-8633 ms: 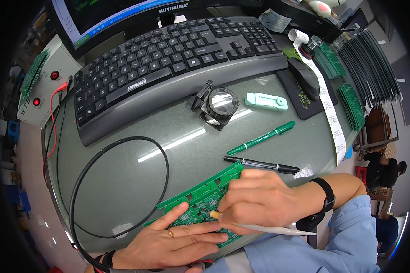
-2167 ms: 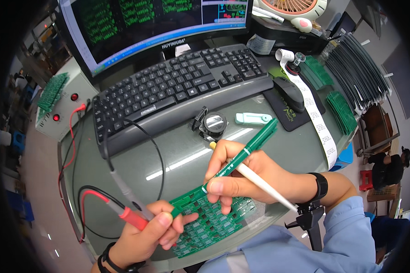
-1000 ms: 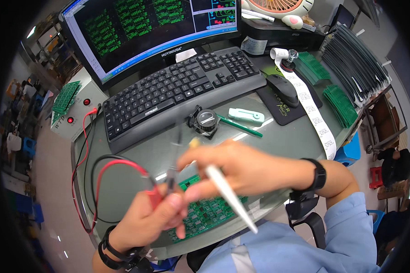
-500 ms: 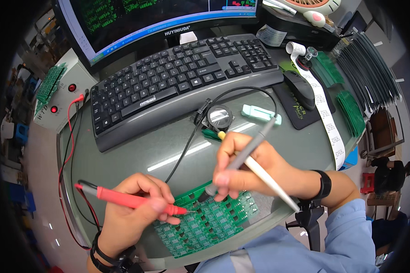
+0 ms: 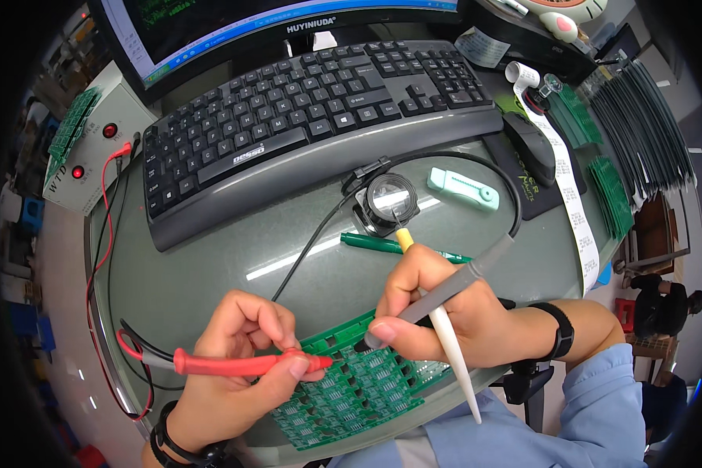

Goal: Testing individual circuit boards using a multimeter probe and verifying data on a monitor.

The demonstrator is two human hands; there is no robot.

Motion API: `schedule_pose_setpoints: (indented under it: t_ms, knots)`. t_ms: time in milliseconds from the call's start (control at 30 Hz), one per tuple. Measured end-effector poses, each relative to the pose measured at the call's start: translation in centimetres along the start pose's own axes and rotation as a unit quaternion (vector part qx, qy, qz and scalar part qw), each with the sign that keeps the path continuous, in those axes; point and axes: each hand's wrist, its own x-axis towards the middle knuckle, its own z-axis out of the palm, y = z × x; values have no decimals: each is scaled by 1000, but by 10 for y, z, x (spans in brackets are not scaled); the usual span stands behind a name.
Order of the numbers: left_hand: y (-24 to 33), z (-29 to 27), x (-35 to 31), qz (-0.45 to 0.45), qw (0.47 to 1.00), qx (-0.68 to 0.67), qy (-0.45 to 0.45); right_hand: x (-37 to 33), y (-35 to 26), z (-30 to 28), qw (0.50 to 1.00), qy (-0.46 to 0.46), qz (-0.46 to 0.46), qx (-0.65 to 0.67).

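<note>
My left hand [image 5: 249, 366] pinches a red test probe [image 5: 230, 364], its tip over a panel of small green circuit boards [image 5: 343, 413] at the table's near edge. In my right hand [image 5: 444, 312] is a grey test probe [image 5: 452, 282], whose dark end [image 5: 364, 343] points down at the panel's upper part. The same hand also keeps a slim white tool [image 5: 454, 355] across the fingers; its yellow end [image 5: 404, 239] carries a thin point. Whether either probe tip touches the board, I cannot tell.
Beyond my hands lie a green marker [image 5: 374, 243], a round magnifier [image 5: 391, 199] and a mint-green cutter [image 5: 464, 189]. A black keyboard [image 5: 320, 125], mouse [image 5: 529, 148] and paper strip [image 5: 565, 187] sit farther back. Red and black leads run to a white box [image 5: 93, 148] at left.
My view has shifted, so the keyboard sits higher in it. The white tool has swung steeper in my right hand. The green marker shows more fully. Both hands keep their probes over the panel.
</note>
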Motion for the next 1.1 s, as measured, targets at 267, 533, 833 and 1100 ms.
schedule_pose_setpoints:
  t_ms: [267, 533, 833, 1100]
  knots:
    - [-1, 1, -1, -11, 1000, -13, 8, 0, 1, 2, 1000, 14, -13, -13]
    - [2, 4, -3, -6, 1000, 14, 14, -1, -1, 6, 999, 34, -23, -2]
    - [1, 10, -7, 21, 997, 75, 21, -3, 3, 8, 997, 60, -30, 24]
    - [3, 7, -8, 15, 997, 70, 23, 0, 1, 11, 997, 59, -32, 39]
